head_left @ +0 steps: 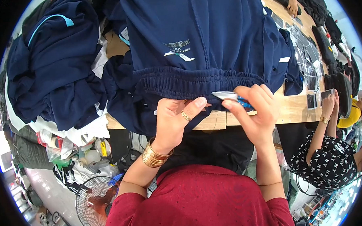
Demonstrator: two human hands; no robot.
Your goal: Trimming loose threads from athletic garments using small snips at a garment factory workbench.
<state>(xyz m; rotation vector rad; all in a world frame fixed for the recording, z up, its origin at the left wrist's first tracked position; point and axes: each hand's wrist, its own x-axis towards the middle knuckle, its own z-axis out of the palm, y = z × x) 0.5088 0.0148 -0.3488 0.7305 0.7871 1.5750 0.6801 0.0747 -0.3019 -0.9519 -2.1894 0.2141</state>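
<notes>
A pair of navy trousers (234, 34) lies spread over the table in front of me, its gathered elastic waistband (179, 82) toward my body. My left hand (171, 121) pinches the edge of that waistband between thumb and fingers. A pair of thread snips (225, 95) with pale blades and a blue handle is in my right hand (259, 111). The blades point left, close to the waistband edge and just right of my left thumb. Whether the tips touch the cloth I cannot tell.
Navy garments (53, 66) are heaped at the left. Clear-wrapped packets (303, 47) lie on the wooden table (250, 117) at the right, where a co-worker (326, 159) handles a small dark item. A fan (94, 201) stands on the floor at lower left.
</notes>
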